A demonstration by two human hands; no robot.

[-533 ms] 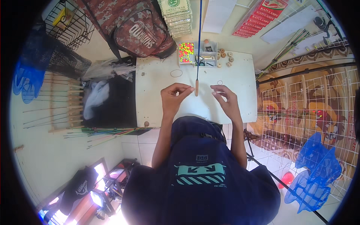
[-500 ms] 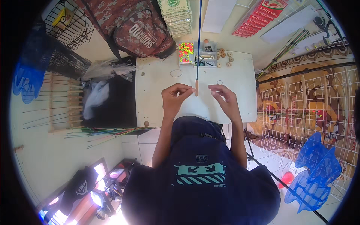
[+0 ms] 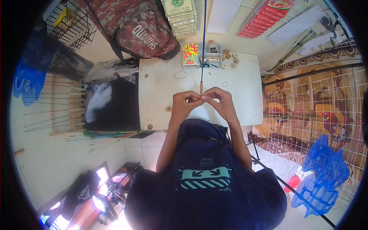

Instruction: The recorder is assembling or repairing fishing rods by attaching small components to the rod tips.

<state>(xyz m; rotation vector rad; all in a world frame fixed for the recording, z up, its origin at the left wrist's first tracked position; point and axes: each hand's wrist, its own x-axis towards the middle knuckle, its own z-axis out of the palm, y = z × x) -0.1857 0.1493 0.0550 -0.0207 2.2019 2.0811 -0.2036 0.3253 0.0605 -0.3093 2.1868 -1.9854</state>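
A thin blue fishing rod runs from the top edge down over the white table, ending in a short brown handle. At the handle's lower end, the fingertips of my two hands meet and cover it. My left hand pinches with thumb and forefinger, coming in from the left. From the right, my right hand is pinched against the left fingertips. Whatever lies between the fingers is too small or hidden to make out.
A grey compartment tray with coloured floats and small bottles stands behind the handle. Several cork rings sit beside it, and another ring lies left of my left hand. Two thin loops rest on the white table.
My right hand has moved left to meet my left hand, and its fingers have closed. The left hand has shifted slightly right and down along the handle. A cork ring beside it is now uncovered.
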